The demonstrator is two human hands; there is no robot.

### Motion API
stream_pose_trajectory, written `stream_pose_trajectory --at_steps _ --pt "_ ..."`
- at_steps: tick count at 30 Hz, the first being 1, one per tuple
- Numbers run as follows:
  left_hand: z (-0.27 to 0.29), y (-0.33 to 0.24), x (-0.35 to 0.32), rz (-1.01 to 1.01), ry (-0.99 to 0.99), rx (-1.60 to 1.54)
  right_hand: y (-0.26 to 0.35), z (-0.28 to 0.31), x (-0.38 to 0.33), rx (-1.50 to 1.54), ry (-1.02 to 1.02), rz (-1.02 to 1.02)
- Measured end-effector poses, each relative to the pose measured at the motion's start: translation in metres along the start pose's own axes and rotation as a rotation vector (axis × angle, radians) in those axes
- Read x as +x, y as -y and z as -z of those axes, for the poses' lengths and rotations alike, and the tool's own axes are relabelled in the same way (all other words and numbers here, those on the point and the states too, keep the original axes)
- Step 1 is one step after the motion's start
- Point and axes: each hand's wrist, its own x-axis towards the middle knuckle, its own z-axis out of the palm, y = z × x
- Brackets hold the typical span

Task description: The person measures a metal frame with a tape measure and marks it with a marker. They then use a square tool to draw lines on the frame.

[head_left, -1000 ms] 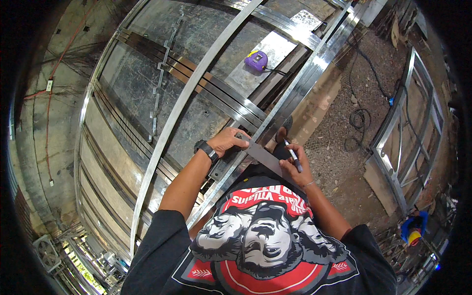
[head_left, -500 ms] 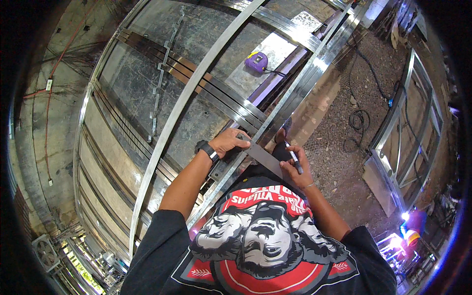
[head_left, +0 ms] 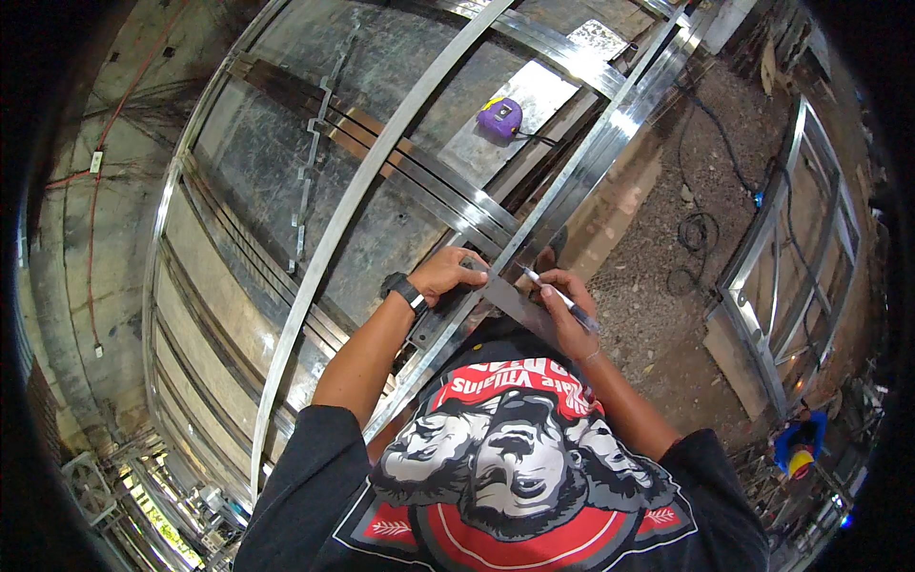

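My left hand (head_left: 446, 275), with a dark watch on its wrist, pinches the end of a flat grey metal blade (head_left: 519, 307). That blade lies across the near metal rail (head_left: 545, 227) of a large frame and sticks out past it towards my body. A marker pen (head_left: 582, 317) is gripped in my right hand (head_left: 572, 315), its tip pointing up and left, close to the blade's far edge. Whether the tip touches anything, I cannot tell. The lower part of the blade passes beside my right hand.
A purple and yellow tape measure (head_left: 500, 117) sits on a pale metal plate (head_left: 534, 88) beyond the rail. Curved metal bars (head_left: 329, 243) cross the work surface. At right, cables (head_left: 699, 238) and another metal frame (head_left: 742, 286) lie on the ground; a yellow-helmeted person (head_left: 801, 453) is nearby.
My right hand has turned the marker so its tip points up-left near the blade. My left hand stays on the blade. The bright light at lower right has gone out.
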Motion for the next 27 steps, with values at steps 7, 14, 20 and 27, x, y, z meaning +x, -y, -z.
stream_pose_trajectory --at_steps 7,14,20,27 --pt "-0.005 0.001 -0.004 -0.023 -0.047 -0.059 -0.013 -0.012 0.008 -0.003 0.035 0.014" --pt "-0.003 0.008 0.0 -0.05 -0.058 -0.025 -0.01 -0.015 0.008 -0.072 0.084 0.028" --pt "-0.004 0.01 0.0 -0.054 -0.046 -0.077 -0.011 -0.014 0.01 -0.144 0.091 -0.009" --pt "-0.003 0.01 0.0 -0.064 -0.038 -0.083 -0.016 -0.014 0.016 -0.102 0.136 0.019"
